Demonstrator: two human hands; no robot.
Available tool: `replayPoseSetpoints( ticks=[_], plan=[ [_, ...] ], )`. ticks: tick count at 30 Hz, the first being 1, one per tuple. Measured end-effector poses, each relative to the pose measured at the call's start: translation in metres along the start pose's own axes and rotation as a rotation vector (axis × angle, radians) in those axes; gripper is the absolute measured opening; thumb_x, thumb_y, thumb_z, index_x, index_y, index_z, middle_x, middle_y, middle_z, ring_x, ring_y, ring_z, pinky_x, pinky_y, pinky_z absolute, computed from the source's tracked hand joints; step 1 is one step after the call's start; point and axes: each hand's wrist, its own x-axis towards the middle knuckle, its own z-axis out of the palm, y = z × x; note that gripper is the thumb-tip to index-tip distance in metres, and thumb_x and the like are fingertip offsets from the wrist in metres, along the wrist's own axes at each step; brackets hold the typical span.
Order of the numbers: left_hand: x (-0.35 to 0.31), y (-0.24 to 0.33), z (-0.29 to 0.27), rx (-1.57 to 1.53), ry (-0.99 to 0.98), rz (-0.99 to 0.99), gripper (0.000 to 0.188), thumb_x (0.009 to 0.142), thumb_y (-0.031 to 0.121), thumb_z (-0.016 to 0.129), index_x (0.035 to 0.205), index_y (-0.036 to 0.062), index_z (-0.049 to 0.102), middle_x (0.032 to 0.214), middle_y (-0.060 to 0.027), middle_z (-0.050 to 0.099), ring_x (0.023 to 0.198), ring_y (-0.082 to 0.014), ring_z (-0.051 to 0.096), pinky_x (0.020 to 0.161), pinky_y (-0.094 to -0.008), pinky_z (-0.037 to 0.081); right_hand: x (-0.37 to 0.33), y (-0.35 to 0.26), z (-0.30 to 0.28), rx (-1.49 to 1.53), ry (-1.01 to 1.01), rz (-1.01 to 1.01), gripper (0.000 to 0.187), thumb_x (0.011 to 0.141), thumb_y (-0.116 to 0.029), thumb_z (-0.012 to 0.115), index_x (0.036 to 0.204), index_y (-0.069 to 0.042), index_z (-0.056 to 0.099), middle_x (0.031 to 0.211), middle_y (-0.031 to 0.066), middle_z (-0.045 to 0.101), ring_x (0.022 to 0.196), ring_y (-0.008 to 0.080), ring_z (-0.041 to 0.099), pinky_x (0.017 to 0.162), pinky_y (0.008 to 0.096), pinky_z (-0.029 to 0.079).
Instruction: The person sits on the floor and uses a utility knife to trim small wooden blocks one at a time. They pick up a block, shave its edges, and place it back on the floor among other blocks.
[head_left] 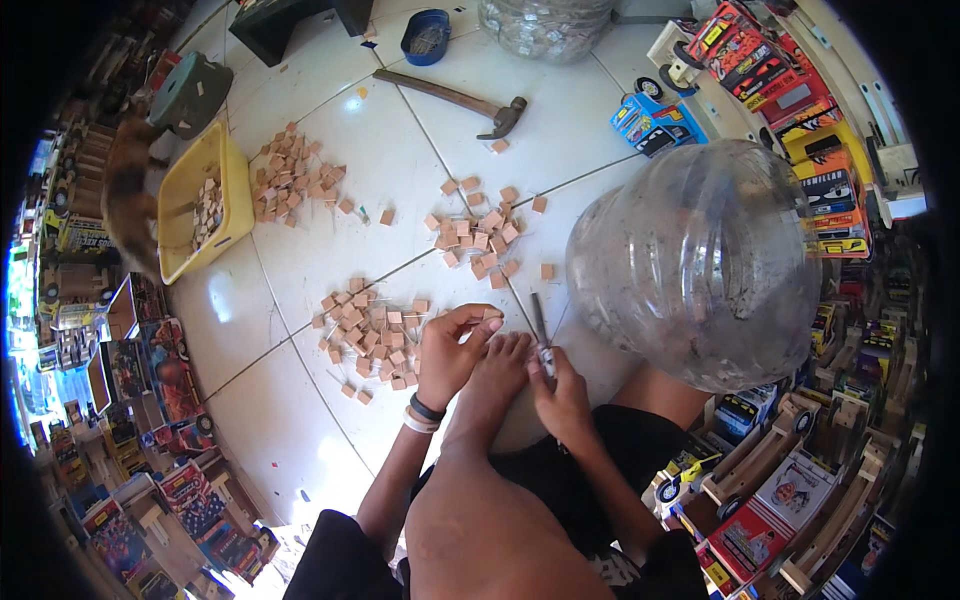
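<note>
My left hand (pixel 448 352), with two bands at its wrist, pinches a small wooden block (pixel 491 315) between thumb and fingertips, just above my bare foot (pixel 500 372). In my right hand (pixel 563 396) is a slim dark-tipped tool (pixel 540 318) with a pale handle, pointing away from me; its exact kind is unclear. Left of my left hand lies a heap of wooden cubes (pixel 372 330), with thin sticks poking out of several of them. Beyond my hands a second pile of cubes (pixel 478 236) is spread over the tiles.
A third cube pile (pixel 292 178) lies beside a yellow tub (pixel 246 190) holding more pieces. Farther off are a hammer (pixel 445 97) and a blue dish (pixel 426 38). A large clear plastic container (pixel 690 260) stands right. Toy trucks (pixel 655 120) crowd both sides. An animal (pixel 130 190) is behind the tub.
</note>
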Motion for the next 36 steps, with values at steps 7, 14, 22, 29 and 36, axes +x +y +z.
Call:
replayPoseSetpoints(
  ticks=[7, 14, 22, 29, 36],
  plan=[
    [0.012, -0.017, -0.025, 0.379, 0.452, 0.188, 0.02, 0.092, -0.002, 0.071, 0.112, 0.0019, 0.074, 0.109, -0.0183, 0.075, 0.098, -0.0367, 0.074, 0.081, -0.0407, 0.058, 0.004, -0.001, -0.016, 0.115, 0.041, -0.03, 0.032, 0.106, -0.017, 0.063, 0.135, -0.004, 0.057, 0.112, 0.0151, 0.071, 0.102, 0.0246, 0.068, 0.094, 0.0385, 0.052],
    [0.011, -0.049, -0.052, 0.872, 0.486, 0.184, 0.032, 0.081, 0.004, 0.078, 0.111, 0.0065, 0.067, 0.101, -0.0138, 0.068, 0.097, -0.0369, 0.063, 0.091, -0.0501, 0.049, 0.001, 0.003, -0.001, 0.121, -0.045, -0.055, 0.035, 0.106, -0.016, 0.063, 0.138, -0.003, 0.056, 0.104, 0.0136, 0.072, 0.097, 0.0243, 0.071, 0.092, 0.0371, 0.054],
    [0.018, -0.024, -0.057, 0.597, 0.509, 0.302, 0.023, 0.084, 0.003, 0.08, 0.1, 0.0059, 0.064, 0.095, -0.013, 0.067, 0.084, -0.033, 0.066, 0.073, -0.0431, 0.05, -0.001, -0.005, 0.009, 0.082, -0.073, -0.131, 0.039, 0.105, -0.014, 0.064, 0.14, -0.002, 0.054, 0.099, 0.0125, 0.073, 0.093, 0.0254, 0.073, 0.087, 0.0372, 0.056],
    [0.014, 0.004, -0.026, -0.383, 0.321, 0.119, 0.02, 0.099, 0.0, 0.073, 0.117, -0.0044, 0.066, 0.106, -0.0121, 0.073, 0.098, -0.019, 0.074, 0.088, -0.0299, 0.06, -0.008, -0.036, 0.001, 0.151, -0.223, -0.115, 0.038, 0.105, -0.02, 0.065, 0.137, -0.002, 0.055, 0.102, 0.0158, 0.073, 0.096, 0.0299, 0.073, 0.089, 0.0415, 0.055],
    [0.008, 0.006, -0.002, -0.367, 0.206, 0.193, 0.013, 0.1, -0.002, 0.07, 0.112, -0.003, 0.064, 0.108, -0.0099, 0.074, 0.101, -0.0169, 0.071, 0.095, -0.031, 0.057, -0.01, -0.049, 0.002, 0.124, -0.237, -0.061, 0.041, 0.107, -0.025, 0.062, 0.142, -0.005, 0.054, 0.107, 0.0229, 0.07, 0.097, 0.0379, 0.072, 0.088, 0.0446, 0.054]
  ],
)
